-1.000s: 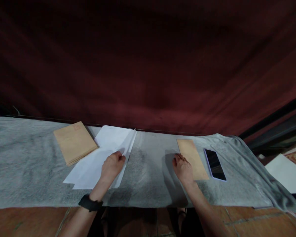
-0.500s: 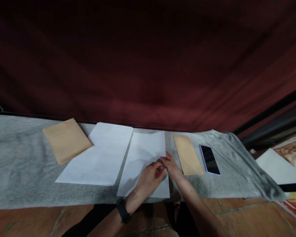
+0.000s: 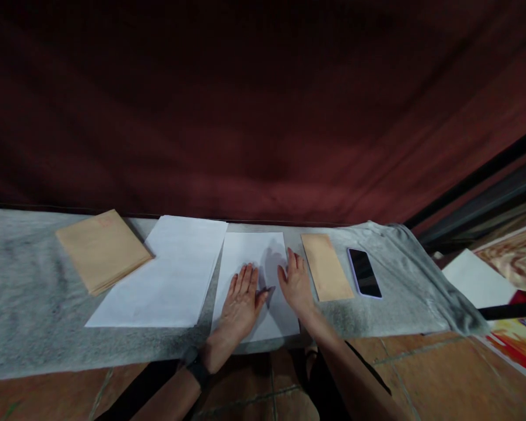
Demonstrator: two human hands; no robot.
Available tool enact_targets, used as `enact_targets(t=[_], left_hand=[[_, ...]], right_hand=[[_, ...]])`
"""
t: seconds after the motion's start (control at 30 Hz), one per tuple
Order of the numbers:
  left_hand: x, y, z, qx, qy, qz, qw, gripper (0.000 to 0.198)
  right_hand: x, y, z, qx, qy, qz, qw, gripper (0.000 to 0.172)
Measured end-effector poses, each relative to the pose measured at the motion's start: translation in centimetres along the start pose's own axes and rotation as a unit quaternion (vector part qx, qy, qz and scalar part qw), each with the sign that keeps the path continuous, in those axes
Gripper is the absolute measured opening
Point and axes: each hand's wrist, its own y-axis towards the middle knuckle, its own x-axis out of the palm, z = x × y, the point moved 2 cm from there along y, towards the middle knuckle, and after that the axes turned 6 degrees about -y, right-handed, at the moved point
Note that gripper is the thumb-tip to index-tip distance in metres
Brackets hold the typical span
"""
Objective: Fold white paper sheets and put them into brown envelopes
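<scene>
Nearest you, past the dark wristband point(image 3: 197, 369) on your left wrist, your left hand point(image 3: 239, 305) lies palm down over the white sheet of paper point(image 3: 252, 247), fingers slightly parted and thumb out toward the right. Your right hand point(image 3: 297, 285) is at the sheet's right edge, fingers close together, thumb apart over the paper; neither hand pinches anything. The sheet lies directly under your left fingers and left of your right ones, its long axis running away from you. It looks plain, flat and unfolded, shadowed between your hands. Left of it is a white paper stack point(image 3: 175, 275), overlapped by brown envelopes point(image 3: 103, 248); to the right lie a single brown envelope point(image 3: 327, 267) and a phone point(image 3: 365, 273). A dark red curtain point(image 3: 263, 128) hangs beyond.
</scene>
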Motion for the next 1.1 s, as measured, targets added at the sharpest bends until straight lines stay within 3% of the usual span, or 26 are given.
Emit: enact_targets(t=[0.17,0.27,0.53,0.8,0.93,1.1], left_hand=[[0.9,-0.3,0.8,0.051,0.034,-0.015,0.998,0.062],[1.1,-0.4,0.3,0.059,0.037,-0.013,0.997,0.066],[-1.0,-0.7,-1.7,-0.023,0.038,0.0,0.999,0.063],[-2.5,-1.3,-2.0,-0.061,0.048,0.01,0.997,0.063],[-2.7,-1.9,-0.6,-0.046,0.058,0.036,0.997,0.065],[-0.1,-4.8,1.8,0.055,0.047,0.026,0.997,0.072]], right_hand=[[2.8,-2.6,-3.3,-0.12,0.007,-0.079,0.99,0.056],[3.9,-3.6,-3.9,-0.174,-0.02,-0.111,0.978,0.056],[2.0,-3.7,-0.2,-0.145,-0.138,-0.047,0.979,0.065],[1.1,-4.6,1.9,-0.098,-0.16,-0.022,0.982,0.066],[0.2,-5.7,0.9,-0.101,-0.146,-0.009,0.984,0.065],[0.2,-8.7,-2.1,-0.217,-0.071,-0.072,0.971,0.062]])
